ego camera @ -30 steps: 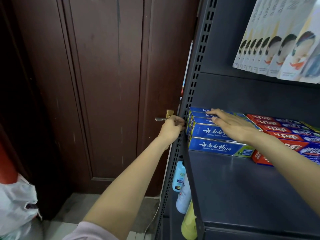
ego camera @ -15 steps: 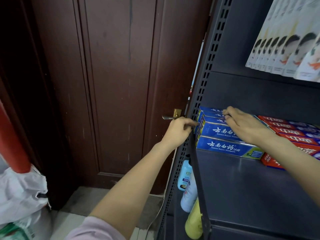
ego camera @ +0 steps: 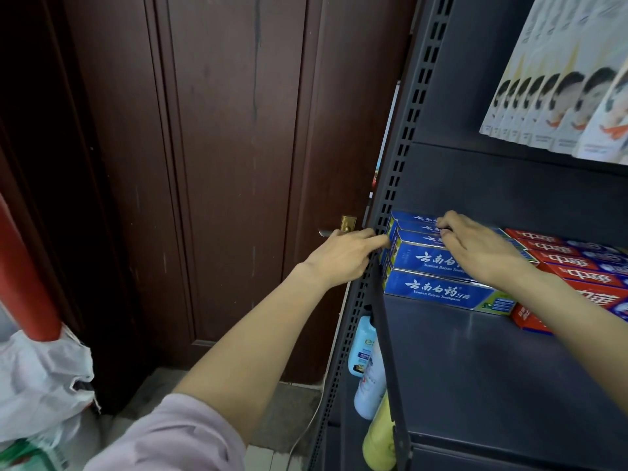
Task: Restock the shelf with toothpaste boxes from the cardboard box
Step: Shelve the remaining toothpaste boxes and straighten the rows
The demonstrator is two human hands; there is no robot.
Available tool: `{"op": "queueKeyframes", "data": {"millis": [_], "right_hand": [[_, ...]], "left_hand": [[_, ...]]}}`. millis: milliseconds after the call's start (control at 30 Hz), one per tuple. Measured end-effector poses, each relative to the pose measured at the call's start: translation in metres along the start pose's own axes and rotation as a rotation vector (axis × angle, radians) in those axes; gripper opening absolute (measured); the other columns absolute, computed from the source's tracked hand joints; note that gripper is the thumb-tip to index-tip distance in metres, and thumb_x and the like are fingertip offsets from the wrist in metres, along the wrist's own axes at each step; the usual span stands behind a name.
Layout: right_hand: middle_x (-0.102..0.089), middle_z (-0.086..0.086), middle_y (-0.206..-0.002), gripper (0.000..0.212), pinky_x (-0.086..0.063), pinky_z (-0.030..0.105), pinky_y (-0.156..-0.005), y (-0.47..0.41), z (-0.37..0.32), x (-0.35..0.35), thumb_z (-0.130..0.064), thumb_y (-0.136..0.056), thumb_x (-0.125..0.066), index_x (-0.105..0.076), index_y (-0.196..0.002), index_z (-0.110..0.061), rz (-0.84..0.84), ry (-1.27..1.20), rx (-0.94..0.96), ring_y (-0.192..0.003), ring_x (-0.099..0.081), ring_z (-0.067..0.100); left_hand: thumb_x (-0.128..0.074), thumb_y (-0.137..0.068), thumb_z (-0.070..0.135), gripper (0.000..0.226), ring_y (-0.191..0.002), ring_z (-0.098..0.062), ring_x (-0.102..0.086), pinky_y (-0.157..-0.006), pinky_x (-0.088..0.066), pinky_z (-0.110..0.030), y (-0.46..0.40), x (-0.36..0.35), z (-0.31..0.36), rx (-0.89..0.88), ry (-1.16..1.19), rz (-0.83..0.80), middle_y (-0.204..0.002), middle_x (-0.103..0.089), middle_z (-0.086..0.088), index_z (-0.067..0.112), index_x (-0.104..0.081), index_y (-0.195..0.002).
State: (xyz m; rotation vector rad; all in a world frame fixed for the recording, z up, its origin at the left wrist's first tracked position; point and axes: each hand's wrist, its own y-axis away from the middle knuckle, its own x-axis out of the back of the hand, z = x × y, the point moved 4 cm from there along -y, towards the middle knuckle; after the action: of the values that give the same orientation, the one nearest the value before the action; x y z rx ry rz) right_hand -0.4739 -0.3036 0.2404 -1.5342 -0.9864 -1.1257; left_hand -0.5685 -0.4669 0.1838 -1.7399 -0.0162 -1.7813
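Several blue toothpaste boxes (ego camera: 438, 290) lie side by side at the left end of a dark shelf board (ego camera: 475, 368). Red toothpaste boxes (ego camera: 577, 266) lie to their right. My left hand (ego camera: 343, 256) reaches past the shelf's perforated upright and its fingertips press the left ends of the blue boxes. My right hand (ego camera: 482, 249) rests on top of the blue boxes, fingers bent, fingertips on the rear boxes. No cardboard box shows in this view.
A dark brown door (ego camera: 221, 164) with a brass handle (ego camera: 341, 227) stands left of the shelf. White cartons with printed faces (ego camera: 560, 107) fill the shelf above. Bottles (ego camera: 367, 368) stand on a lower shelf. A white bag (ego camera: 40, 385) and red pole (ego camera: 23, 266) are at the left.
My right hand slid back along the top of the blue boxes toward the rear ones. My left hand stayed at the boxes' left ends. The view shifted slightly.
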Motion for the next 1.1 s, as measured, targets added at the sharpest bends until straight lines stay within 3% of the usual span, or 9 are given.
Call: {"op": "queueKeyframes", "data": {"millis": [200, 433, 567, 667, 767, 833, 933, 1100], "right_hand": [[-0.052, 0.010, -0.125, 0.025, -0.043, 0.044, -0.092, 0.001, -0.001, 0.000, -0.028, -0.100, -0.024, -0.043, -0.111, -0.015, -0.004, 0.014, -0.010, -0.108, -0.051, 0.029], [-0.052, 0.009, -0.128, 0.026, -0.044, 0.043, -0.092, 0.001, -0.001, 0.000, -0.029, -0.101, -0.024, -0.042, -0.114, -0.016, -0.004, 0.019, -0.014, -0.109, -0.051, 0.028], [-0.050, 0.008, -0.131, 0.028, -0.043, 0.042, -0.091, 0.000, 0.000, 0.000, -0.029, -0.101, -0.023, -0.041, -0.118, -0.016, -0.010, 0.014, -0.012, -0.110, -0.051, 0.028], [-0.044, 0.007, -0.141, 0.038, -0.039, 0.041, -0.099, 0.000, 0.001, -0.001, -0.029, -0.102, -0.022, -0.037, -0.134, -0.017, -0.024, 0.014, 0.000, -0.122, -0.046, 0.027], [-0.032, 0.001, -0.152, 0.046, -0.029, 0.041, -0.112, -0.002, 0.003, -0.003, -0.031, -0.102, -0.018, -0.029, -0.146, -0.019, -0.044, 0.036, 0.023, -0.137, -0.034, 0.023], [-0.030, -0.001, -0.152, 0.047, -0.028, 0.040, -0.113, -0.003, 0.005, -0.004, -0.031, -0.102, -0.017, -0.029, -0.146, -0.020, -0.042, 0.033, 0.030, -0.137, -0.032, 0.021], [-0.032, -0.003, -0.151, 0.046, -0.031, 0.038, -0.108, -0.003, 0.005, -0.005, -0.031, -0.102, -0.018, -0.031, -0.145, -0.022, -0.016, 0.021, 0.014, -0.135, -0.035, 0.021], [-0.030, -0.006, -0.153, 0.045, -0.030, 0.038, -0.110, -0.001, 0.004, -0.004, -0.032, -0.102, -0.018, -0.030, -0.145, -0.026, -0.023, 0.018, 0.010, -0.138, -0.033, 0.020]], "left_hand": [[-0.044, -0.096, 0.011, 0.021, -0.094, -0.032, -0.058, -0.081, -0.049, -0.051, -0.006, -0.009, 0.003, 0.011, 0.224, 0.047, -0.107, -0.055, -0.011, 0.008, -0.049, -0.116], [-0.041, -0.099, 0.013, 0.028, -0.104, -0.027, -0.055, -0.084, -0.048, -0.047, -0.008, 0.003, 0.001, -0.013, 0.082, -0.036, -0.116, -0.052, -0.009, 0.013, -0.048, -0.126], [-0.041, -0.098, 0.012, 0.025, -0.096, -0.029, -0.056, -0.080, -0.051, -0.049, -0.005, 0.001, 0.003, -0.008, 0.119, -0.009, -0.111, -0.052, -0.010, 0.012, -0.048, -0.122], [-0.043, -0.098, 0.012, 0.024, -0.091, -0.028, -0.055, -0.078, -0.051, -0.047, -0.006, 0.000, 0.001, 0.000, 0.129, 0.009, -0.108, -0.052, -0.010, 0.011, -0.049, -0.120], [-0.045, -0.096, 0.007, 0.019, -0.086, -0.022, -0.054, -0.080, -0.050, -0.042, -0.008, -0.002, 0.001, 0.057, 0.285, 0.074, -0.108, -0.056, -0.011, 0.005, -0.052, -0.113], [-0.043, -0.096, 0.004, 0.021, -0.098, -0.023, -0.059, -0.088, -0.047, -0.032, -0.007, -0.007, -0.001, 0.232, 0.499, 0.160, -0.112, -0.062, -0.012, 0.003, -0.055, -0.114], [-0.040, -0.100, 0.009, 0.035, -0.122, -0.022, -0.054, -0.096, -0.037, -0.020, -0.005, -0.020, 0.000, 0.485, 0.708, 0.176, -0.129, -0.060, -0.012, 0.006, -0.051, -0.133], [-0.038, -0.098, 0.001, 0.041, -0.131, -0.020, -0.047, -0.110, -0.032, -0.025, -0.006, -0.027, 0.006, 0.502, 0.786, 0.241, -0.137, -0.055, -0.009, 0.009, -0.051, -0.136]]}}
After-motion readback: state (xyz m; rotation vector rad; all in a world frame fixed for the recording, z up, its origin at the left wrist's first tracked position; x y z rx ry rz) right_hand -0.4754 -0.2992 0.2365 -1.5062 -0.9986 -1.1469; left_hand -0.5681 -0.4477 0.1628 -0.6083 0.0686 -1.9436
